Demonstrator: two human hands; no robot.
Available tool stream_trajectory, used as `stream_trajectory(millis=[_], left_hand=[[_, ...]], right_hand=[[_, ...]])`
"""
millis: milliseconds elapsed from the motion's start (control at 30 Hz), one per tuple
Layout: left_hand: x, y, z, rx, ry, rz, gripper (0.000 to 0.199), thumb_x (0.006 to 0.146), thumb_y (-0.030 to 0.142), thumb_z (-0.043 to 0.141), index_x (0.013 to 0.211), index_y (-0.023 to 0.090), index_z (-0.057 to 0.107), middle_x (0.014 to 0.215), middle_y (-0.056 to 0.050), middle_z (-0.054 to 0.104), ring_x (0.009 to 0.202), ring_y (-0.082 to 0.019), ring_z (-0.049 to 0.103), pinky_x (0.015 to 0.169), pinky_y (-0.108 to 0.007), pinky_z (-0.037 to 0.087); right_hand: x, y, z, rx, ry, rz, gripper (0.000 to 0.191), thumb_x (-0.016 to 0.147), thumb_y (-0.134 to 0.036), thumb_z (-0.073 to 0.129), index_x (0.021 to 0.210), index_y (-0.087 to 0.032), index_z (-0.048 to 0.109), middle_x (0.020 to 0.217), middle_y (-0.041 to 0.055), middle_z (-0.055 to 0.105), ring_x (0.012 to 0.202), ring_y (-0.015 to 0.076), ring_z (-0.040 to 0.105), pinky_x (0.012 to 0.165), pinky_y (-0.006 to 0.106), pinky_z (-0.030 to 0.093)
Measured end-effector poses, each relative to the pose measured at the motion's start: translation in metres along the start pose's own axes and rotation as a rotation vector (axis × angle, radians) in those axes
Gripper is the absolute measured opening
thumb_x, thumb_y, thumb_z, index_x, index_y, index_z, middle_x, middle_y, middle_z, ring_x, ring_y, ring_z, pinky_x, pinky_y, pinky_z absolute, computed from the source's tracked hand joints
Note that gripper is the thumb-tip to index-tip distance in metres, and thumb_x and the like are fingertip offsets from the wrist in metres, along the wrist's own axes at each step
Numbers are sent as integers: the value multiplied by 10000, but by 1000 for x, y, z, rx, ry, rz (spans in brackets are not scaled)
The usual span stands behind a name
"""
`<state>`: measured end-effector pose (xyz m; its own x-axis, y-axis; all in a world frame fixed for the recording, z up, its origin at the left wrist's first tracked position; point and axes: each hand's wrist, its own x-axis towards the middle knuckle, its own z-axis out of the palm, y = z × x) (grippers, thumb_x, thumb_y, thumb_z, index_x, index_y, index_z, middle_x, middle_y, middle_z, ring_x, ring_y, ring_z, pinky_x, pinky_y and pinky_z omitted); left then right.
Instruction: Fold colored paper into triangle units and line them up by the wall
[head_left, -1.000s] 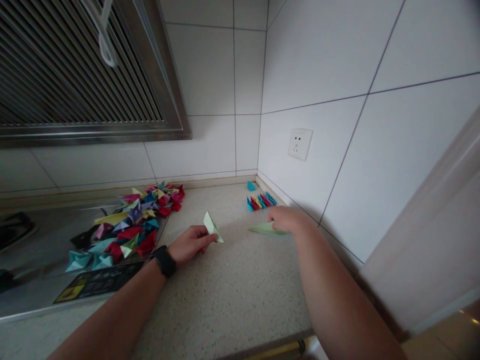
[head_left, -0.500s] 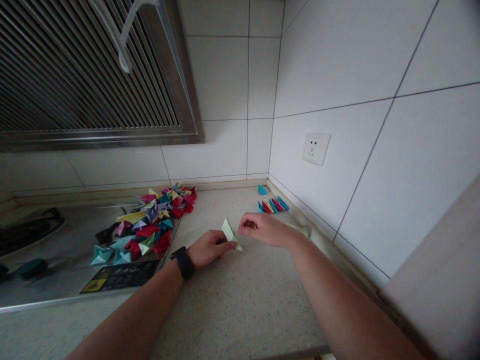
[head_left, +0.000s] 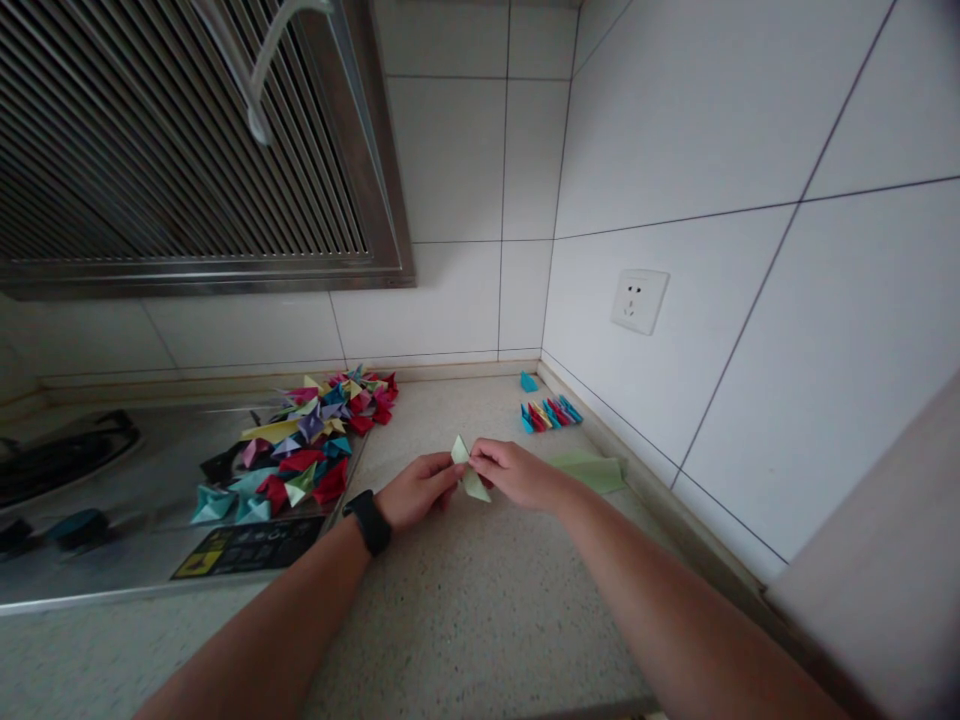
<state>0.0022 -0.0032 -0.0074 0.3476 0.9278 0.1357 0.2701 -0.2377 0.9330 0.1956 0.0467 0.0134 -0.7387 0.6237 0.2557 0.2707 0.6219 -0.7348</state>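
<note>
While left hand [head_left: 420, 492] and right hand [head_left: 521, 472] pinch one folded green paper [head_left: 475, 486] in their fingertips mid-counter, counter [head_left: 465, 600] runs to its front edge at six o'clock; one green sheet [head_left: 592, 472] at three; one blue piece [head_left: 528, 382] at one; one coloured row [head_left: 551, 414] at two; one paper pile [head_left: 311, 428] at nine, uncountable.

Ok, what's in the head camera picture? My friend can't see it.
A person's left hand and right hand hold a pale green folded paper above a speckled counter. A colourful heap of folded papers lies at left, mostly on the stove; at right are a green sheet and a row of folded pieces.
</note>
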Motion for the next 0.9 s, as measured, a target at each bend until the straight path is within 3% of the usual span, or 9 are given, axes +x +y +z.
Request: stream_trajectory(millis=[100,233,633,900], left_hand=[[1,-2,-1,-72,21,32,379,862,508,463,875,139,549,560,44,450,460,-76,406,438,-187,311],[2,0,-2,-93,21,55,352,865,481,482,807,138,535,542,44,459,449,-73,405,433,-188,313],[-2,11,1,-214,41,100,351,848,464,522,705,147,474,539,44,463,450,-64,428,446,-189,300],[0,11,2,-278,51,79,376,847,491,508,695,150,461,527,50,433,445,-67,426,447,-195,292]], right_hand=[[1,2,4,116,-15,29,269,911,-401,428,792,-174,505,653,-27,476,599,105,426,547,213,322],[2,1,9,256,-24,33,303,919,-442,406,799,-178,492,662,-32,435,589,100,406,524,208,311],[3,-8,14,479,19,6,341,890,-497,444,753,-186,463,604,-55,342,517,89,303,469,211,226],[6,-9,20,538,79,81,386,849,-556,464,738,-186,453,582,-54,346,501,88,294,466,218,218]])
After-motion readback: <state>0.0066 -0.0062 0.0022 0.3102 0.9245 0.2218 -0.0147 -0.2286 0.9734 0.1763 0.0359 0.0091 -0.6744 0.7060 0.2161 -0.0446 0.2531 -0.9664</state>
